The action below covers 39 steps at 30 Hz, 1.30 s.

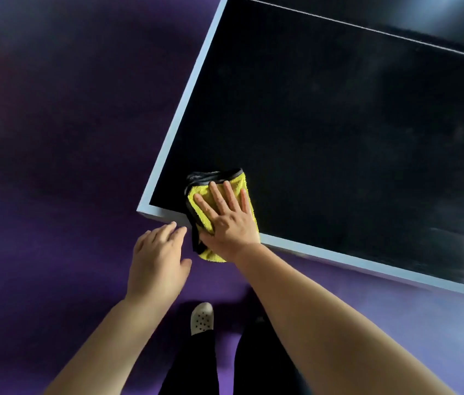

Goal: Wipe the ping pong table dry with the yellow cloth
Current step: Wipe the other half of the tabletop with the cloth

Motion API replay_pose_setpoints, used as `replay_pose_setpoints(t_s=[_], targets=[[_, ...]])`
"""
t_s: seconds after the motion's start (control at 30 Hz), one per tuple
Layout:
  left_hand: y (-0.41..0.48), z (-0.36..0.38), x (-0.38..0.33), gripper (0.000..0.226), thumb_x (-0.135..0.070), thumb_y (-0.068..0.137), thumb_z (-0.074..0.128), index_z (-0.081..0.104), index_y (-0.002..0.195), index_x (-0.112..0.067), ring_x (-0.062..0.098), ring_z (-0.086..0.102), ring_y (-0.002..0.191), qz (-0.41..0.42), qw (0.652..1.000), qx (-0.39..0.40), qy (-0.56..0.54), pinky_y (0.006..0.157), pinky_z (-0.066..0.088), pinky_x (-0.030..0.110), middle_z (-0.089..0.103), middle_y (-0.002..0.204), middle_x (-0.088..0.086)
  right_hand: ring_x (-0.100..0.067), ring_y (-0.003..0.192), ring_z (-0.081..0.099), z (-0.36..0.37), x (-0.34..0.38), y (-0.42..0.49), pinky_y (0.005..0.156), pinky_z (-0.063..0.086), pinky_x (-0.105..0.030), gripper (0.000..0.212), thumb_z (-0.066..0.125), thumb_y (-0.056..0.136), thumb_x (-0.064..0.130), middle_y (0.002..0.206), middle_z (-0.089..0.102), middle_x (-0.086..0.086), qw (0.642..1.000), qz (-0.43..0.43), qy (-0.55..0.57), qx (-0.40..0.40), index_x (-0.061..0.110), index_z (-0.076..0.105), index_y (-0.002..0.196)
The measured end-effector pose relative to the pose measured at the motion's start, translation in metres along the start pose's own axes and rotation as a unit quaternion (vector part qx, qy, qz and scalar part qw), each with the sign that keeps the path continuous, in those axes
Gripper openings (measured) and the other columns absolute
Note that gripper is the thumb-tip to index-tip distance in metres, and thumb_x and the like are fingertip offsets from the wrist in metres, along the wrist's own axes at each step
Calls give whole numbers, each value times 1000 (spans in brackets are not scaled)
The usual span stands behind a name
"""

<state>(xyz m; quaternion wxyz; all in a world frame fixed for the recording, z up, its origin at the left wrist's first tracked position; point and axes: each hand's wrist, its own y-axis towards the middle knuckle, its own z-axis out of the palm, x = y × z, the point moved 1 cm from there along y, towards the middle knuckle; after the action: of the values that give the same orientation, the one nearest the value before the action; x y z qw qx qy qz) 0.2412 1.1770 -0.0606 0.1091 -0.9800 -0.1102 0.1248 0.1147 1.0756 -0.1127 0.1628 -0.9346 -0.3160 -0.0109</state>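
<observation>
Right now, head view only: right hand (229,220) is pressing flat on the yellow cloth (232,182), fingers (219,195) spread and palm down. Grip is not clamped on anything, just an open palm pinning the cloth to the table (339,138). Left hand (158,258) is hovering just off the near corner, fingers loosely apart, holding nothing; fingertips look close to the table's edge, but contact is hard to tell.

Cloth is sitting at the near-left corner of the ping pong table, partly draped over the near edge, with a yellow tail hanging below the wrist. It is folded, showing a dark trim or dark reverse side along the far and left sides.

Handling judgement: the cloth is looking soft, light and plush like microfibre, so it is probably bunching and sliding under a push unless the palm is keeping even pressure. Best hold is likely flat palm on the folded middle, or pinching the hanging tail to refold.

Table top is dark, rigid, matte-looking, with a pale border stripe (185,109) and a thin white line (367,28) further across. Faint hazy streaks are showing toward the right side; cannot tell whether that is moisture or glare. Floor (54,195) is purple. A pale perforated clog (202,317) and dark trouser legs (196,366) are showing below.
</observation>
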Motion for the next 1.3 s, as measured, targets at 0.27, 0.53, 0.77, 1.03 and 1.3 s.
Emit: replay_pose_setpoints(t_s=[0.27,0.53,0.77,1.03,1.3], targets=[[23,-4,-108,62,-30,87,63,38,143,-18,20,30,138,68,996,42,27,113,20,33,33,150,3,-29,152,-5,11,-107,-82,121,-2,-54,78,26,82,63,165,5,-1,1000,22,-5,3,41,10,155],[22,42,-278,66,-26,87,63,32,145,-20,17,26,139,135,987,85,-1,110,27,29,29,151,0,-25,151,-12,26,-234,-175,118,-15,-49,75,41,91,60,164,-1,2,999,24,18,-36,41,-3,149],[12,89,-423,71,-23,88,62,24,148,-20,16,22,141,176,977,123,8,110,28,28,22,154,-2,-24,151,-11,39,-362,-266,119,-13,-49,75,38,88,60,164,0,3,996,77,27,-41,41,0,150],[4,124,-564,78,-24,90,59,10,151,-18,18,15,144,239,958,154,40,112,23,28,9,158,0,-25,152,-2,49,-479,-350,120,-10,-48,76,37,85,60,164,10,1,987,143,44,-58,38,15,155],[8,145,-674,76,-15,91,55,7,151,-17,20,13,144,325,927,162,94,115,15,31,6,158,2,-23,151,-10,53,-564,-417,120,-10,-48,78,29,82,59,164,4,4,969,221,85,-77,40,11,155]])
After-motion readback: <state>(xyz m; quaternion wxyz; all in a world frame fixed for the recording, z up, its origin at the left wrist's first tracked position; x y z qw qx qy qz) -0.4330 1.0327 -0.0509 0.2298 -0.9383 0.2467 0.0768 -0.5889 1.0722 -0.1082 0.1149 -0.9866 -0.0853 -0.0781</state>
